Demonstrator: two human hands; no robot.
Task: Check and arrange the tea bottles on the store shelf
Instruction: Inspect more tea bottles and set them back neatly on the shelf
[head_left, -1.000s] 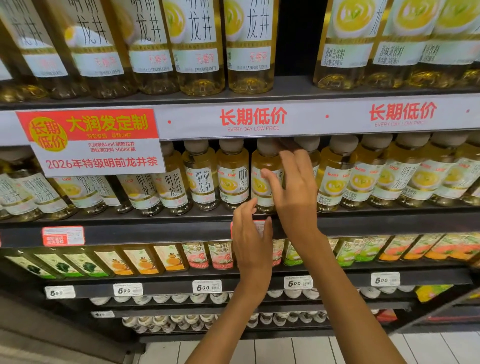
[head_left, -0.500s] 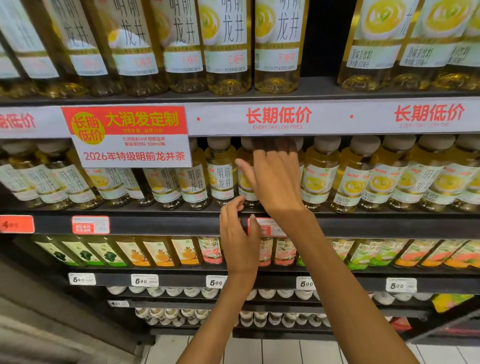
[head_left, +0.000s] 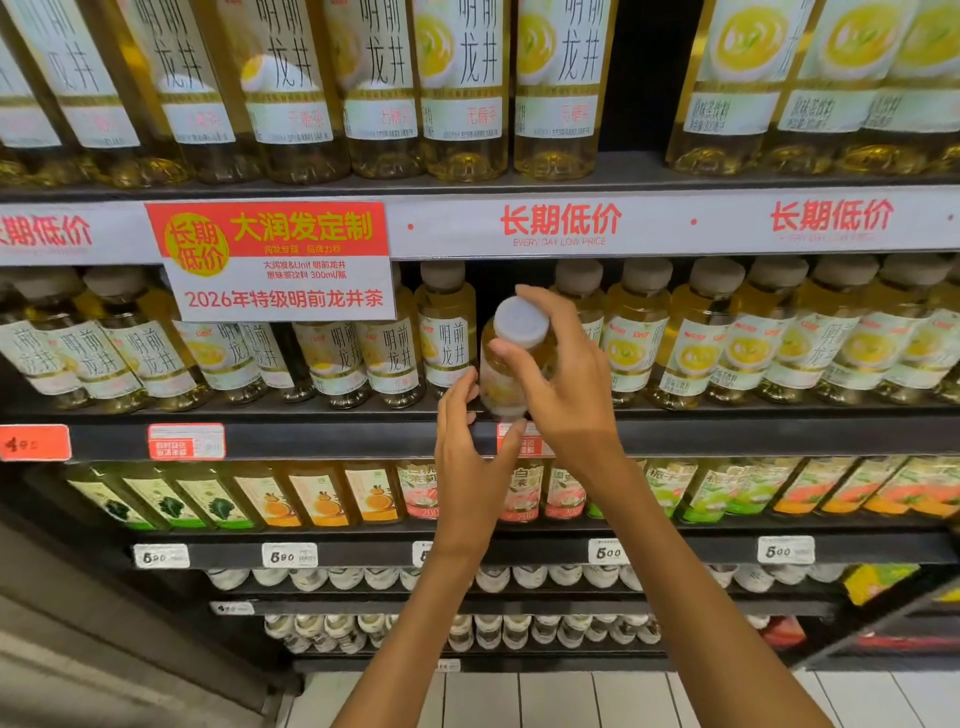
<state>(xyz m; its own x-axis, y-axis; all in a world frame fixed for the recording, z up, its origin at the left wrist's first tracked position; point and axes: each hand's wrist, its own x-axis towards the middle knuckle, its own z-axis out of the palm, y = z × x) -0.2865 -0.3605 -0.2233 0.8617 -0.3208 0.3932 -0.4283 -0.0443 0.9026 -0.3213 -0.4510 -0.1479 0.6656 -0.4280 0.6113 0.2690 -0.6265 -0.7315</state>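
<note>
Yellow tea bottle (head_left: 511, 364), white cap toward the camera, is tilted forward at the middle shelf (head_left: 311, 441) edge. Right hand (head_left: 563, 384) grips its neck; left hand (head_left: 467, 447), fingers relaxed, touches its base.

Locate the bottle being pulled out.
In the head view, centre: the tilted tea bottle is held by the right hand, at the middle shelf's front edge.

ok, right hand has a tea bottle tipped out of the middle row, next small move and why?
Probably bring the left hand up under the tea bottle's base to steady it. The right hand grips only its neck below the white cap, the bottle leans out toward the camera with its base near the shelf edge, and the left hand's fingers sit just beside it.
</note>
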